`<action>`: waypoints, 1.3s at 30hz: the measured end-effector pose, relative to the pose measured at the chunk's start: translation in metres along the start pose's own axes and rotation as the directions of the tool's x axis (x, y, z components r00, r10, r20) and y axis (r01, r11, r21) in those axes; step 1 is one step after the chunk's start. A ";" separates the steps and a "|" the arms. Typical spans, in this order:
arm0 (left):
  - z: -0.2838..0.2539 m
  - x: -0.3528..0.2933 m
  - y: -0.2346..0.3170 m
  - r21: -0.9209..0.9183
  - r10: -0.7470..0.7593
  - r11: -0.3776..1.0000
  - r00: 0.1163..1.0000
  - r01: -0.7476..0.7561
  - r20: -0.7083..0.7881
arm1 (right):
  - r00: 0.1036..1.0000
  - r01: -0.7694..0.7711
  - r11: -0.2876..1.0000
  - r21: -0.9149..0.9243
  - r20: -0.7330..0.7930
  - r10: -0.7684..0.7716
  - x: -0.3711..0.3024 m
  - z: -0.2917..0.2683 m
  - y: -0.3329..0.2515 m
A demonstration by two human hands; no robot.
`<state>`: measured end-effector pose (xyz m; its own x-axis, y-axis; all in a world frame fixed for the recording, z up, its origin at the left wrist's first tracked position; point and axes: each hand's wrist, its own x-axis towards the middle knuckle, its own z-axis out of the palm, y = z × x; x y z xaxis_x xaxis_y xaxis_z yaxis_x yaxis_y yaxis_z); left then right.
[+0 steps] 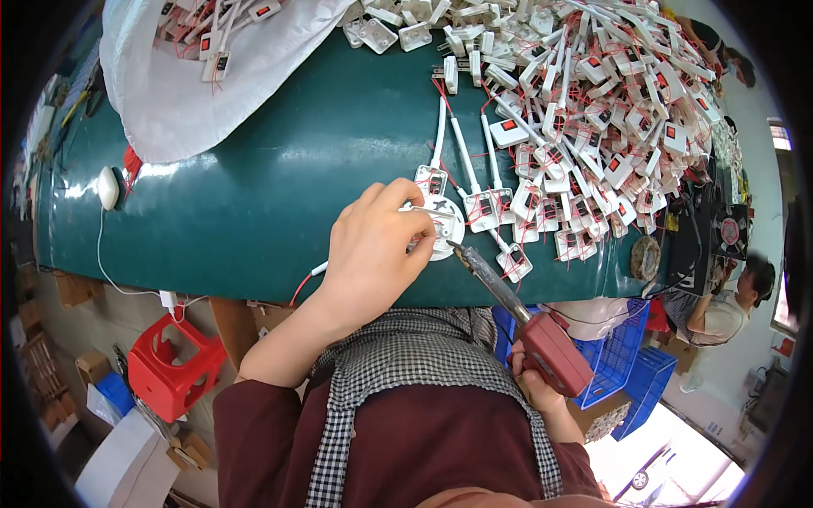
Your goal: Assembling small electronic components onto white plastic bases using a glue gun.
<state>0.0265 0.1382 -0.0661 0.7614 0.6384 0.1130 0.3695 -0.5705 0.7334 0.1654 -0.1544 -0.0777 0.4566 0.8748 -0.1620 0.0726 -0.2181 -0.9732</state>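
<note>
Over the green tabletop, my left hand is closed in a pinch on a small white plastic housing. That piece lies on a round white disc, partly covered by my fingers. My right hand grips the handle of a red soldering gun. Its metal barrel slants up to the left, and the tip is close beside the disc's lower right edge; whether they touch I cannot tell. Just beyond the disc is an open white switch housing with a white cable. More wired housings lie to the right.
A large heap of white wired switch parts covers the table's far right. A white sack of similar parts stands far left. Nearby are a white oval device, a tape roll, blue crates, a red stool and a seated person.
</note>
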 end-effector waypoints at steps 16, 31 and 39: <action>0.000 0.001 -0.002 0.057 0.032 0.998 0.999 -0.033 0.022 | 0.997 -0.055 0.994 0.093 -0.052 0.060 0.009 0.007 -0.007; 0.001 0.002 0.000 0.103 0.061 0.993 0.998 -0.061 0.003 | 0.995 -0.104 0.966 -0.238 -0.022 0.101 0.018 0.005 -0.046; 0.002 0.002 0.000 0.113 0.075 0.991 0.997 -0.073 -0.016 | 0.998 -0.066 0.977 -0.203 0.006 0.068 0.025 0.006 -0.054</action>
<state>0.0290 0.1379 -0.0671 0.7783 0.6021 0.1782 0.3714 -0.6702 0.6425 0.1673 -0.1183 -0.0298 0.4551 0.8605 -0.2290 0.2209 -0.3582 -0.9071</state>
